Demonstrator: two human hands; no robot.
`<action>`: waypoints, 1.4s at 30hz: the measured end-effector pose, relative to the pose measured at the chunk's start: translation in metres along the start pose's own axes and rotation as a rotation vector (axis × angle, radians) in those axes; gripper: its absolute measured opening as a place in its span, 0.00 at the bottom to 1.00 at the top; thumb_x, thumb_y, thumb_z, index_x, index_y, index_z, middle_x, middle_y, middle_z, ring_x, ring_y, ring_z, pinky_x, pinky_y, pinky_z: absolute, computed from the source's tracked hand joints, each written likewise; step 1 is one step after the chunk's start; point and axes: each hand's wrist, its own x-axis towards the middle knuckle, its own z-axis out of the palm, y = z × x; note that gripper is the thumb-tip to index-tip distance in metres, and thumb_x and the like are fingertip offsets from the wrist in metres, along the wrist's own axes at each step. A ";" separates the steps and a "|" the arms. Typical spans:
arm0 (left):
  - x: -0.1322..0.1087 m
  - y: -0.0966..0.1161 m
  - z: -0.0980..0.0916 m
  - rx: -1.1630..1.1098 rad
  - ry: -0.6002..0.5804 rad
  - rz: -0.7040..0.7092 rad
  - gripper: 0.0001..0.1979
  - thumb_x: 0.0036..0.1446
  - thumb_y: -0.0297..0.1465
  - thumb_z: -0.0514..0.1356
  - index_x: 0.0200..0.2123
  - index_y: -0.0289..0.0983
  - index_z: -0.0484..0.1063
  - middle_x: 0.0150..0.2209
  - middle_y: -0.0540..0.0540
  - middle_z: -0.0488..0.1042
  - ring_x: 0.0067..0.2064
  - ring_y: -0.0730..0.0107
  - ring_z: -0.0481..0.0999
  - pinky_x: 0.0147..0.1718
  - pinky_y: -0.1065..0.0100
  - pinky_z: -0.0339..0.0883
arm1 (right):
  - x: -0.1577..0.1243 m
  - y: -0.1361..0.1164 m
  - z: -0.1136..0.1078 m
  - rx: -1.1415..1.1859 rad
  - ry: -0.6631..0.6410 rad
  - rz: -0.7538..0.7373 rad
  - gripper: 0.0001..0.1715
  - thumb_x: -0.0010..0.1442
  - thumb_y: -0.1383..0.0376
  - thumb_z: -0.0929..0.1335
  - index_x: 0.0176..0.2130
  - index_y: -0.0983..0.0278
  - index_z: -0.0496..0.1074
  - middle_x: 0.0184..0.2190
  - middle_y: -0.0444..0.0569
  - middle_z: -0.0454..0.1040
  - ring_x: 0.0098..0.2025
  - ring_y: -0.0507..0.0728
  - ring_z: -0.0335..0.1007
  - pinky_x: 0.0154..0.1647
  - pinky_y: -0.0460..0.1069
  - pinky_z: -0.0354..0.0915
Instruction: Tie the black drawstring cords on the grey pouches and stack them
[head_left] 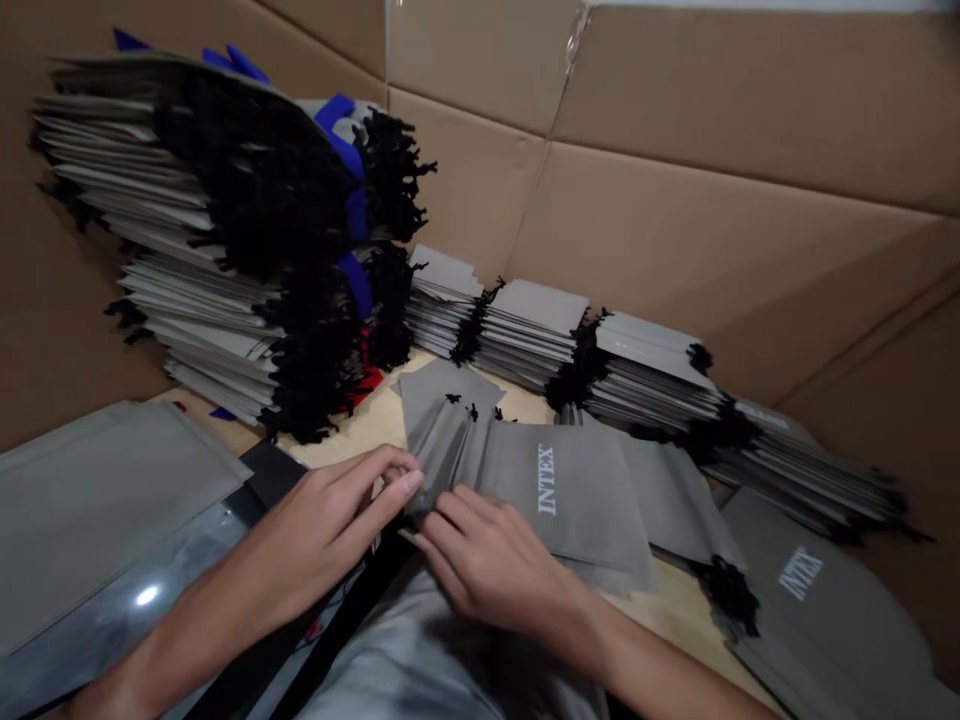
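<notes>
In the middle of the head view, several grey fabric bags point(450, 450) stand bunched in folds, with small black cord ends along their far edge. My left hand point(349, 505) is closed, thumb and forefinger pinching the near-left edge of the bunched bags. Close beside it, my right hand point(484, 550) has its fingers curled over the near edge of the same bags; its fingertips are partly hidden. Just right of it lies a flat grey bag with white INTEX lettering point(585, 490), overlapping more grey bags point(667, 490).
Tall stacks of grey bags with black cords point(210, 200) and blue ties point(341, 140) rise at left. Shorter bag stacks point(536, 330) line the cardboard wall point(720, 180). Another INTEX bag point(832, 610) lies at right. A grey sheet point(105, 500) lies at left.
</notes>
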 end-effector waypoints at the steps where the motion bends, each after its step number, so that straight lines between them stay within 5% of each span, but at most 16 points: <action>1: 0.006 0.004 0.000 0.028 0.022 0.007 0.14 0.79 0.45 0.56 0.52 0.46 0.79 0.48 0.51 0.86 0.49 0.63 0.87 0.48 0.71 0.73 | 0.001 -0.001 0.000 -0.031 -0.012 0.010 0.09 0.80 0.63 0.67 0.43 0.61 0.71 0.39 0.49 0.77 0.39 0.60 0.70 0.33 0.55 0.63; 3: 0.018 0.006 0.005 0.076 0.013 0.029 0.15 0.78 0.44 0.56 0.50 0.45 0.80 0.47 0.49 0.87 0.47 0.60 0.88 0.48 0.68 0.74 | 0.003 -0.004 0.001 -0.074 -0.042 0.022 0.04 0.76 0.63 0.70 0.46 0.62 0.72 0.42 0.51 0.79 0.43 0.62 0.73 0.33 0.55 0.67; 8: 0.031 -0.007 0.023 0.146 -0.010 0.048 0.17 0.77 0.40 0.54 0.49 0.43 0.82 0.48 0.45 0.89 0.50 0.56 0.89 0.51 0.64 0.77 | 0.007 -0.009 -0.001 -0.094 -0.055 0.058 0.13 0.74 0.62 0.72 0.56 0.62 0.71 0.57 0.53 0.79 0.52 0.64 0.76 0.35 0.54 0.75; 14: 0.047 -0.020 0.027 0.299 -0.086 -0.026 0.18 0.75 0.42 0.57 0.52 0.43 0.86 0.51 0.43 0.90 0.54 0.54 0.89 0.54 0.63 0.77 | 0.006 -0.015 -0.002 -0.110 -0.046 0.049 0.17 0.76 0.57 0.71 0.57 0.63 0.71 0.55 0.52 0.80 0.55 0.64 0.76 0.47 0.56 0.80; 17: 0.069 -0.019 0.032 0.380 -0.099 -0.032 0.17 0.74 0.39 0.59 0.52 0.41 0.86 0.48 0.39 0.90 0.51 0.51 0.89 0.50 0.61 0.77 | 0.001 -0.016 0.010 -0.112 -0.032 0.056 0.14 0.75 0.59 0.72 0.55 0.62 0.72 0.50 0.50 0.81 0.52 0.63 0.77 0.49 0.56 0.80; 21: 0.104 -0.015 0.048 0.479 -0.095 -0.004 0.13 0.74 0.35 0.61 0.54 0.38 0.83 0.53 0.34 0.87 0.58 0.45 0.85 0.57 0.54 0.75 | -0.009 -0.021 0.030 -0.116 0.063 0.114 0.18 0.74 0.63 0.71 0.60 0.62 0.71 0.57 0.52 0.81 0.54 0.64 0.76 0.56 0.57 0.78; 28: 0.158 -0.020 0.072 0.592 -0.127 -0.052 0.15 0.73 0.38 0.68 0.57 0.36 0.79 0.57 0.41 0.82 0.56 0.53 0.84 0.56 0.46 0.80 | -0.012 -0.027 0.031 -0.085 0.090 0.185 0.18 0.74 0.62 0.71 0.61 0.60 0.71 0.62 0.51 0.79 0.53 0.63 0.78 0.57 0.57 0.79; 34: 0.168 -0.030 0.061 0.492 -0.174 0.032 0.16 0.74 0.37 0.67 0.60 0.37 0.78 0.59 0.40 0.81 0.56 0.54 0.84 0.56 0.47 0.81 | -0.015 -0.036 0.025 -0.020 0.122 0.293 0.19 0.73 0.64 0.72 0.61 0.58 0.71 0.65 0.51 0.76 0.56 0.64 0.79 0.60 0.60 0.78; 42: 0.160 -0.030 0.043 0.419 -0.205 0.108 0.09 0.74 0.36 0.67 0.49 0.35 0.81 0.48 0.44 0.84 0.47 0.60 0.85 0.50 0.53 0.82 | -0.017 -0.035 0.015 0.153 0.199 0.270 0.18 0.72 0.61 0.74 0.59 0.58 0.71 0.51 0.47 0.81 0.51 0.63 0.80 0.53 0.55 0.79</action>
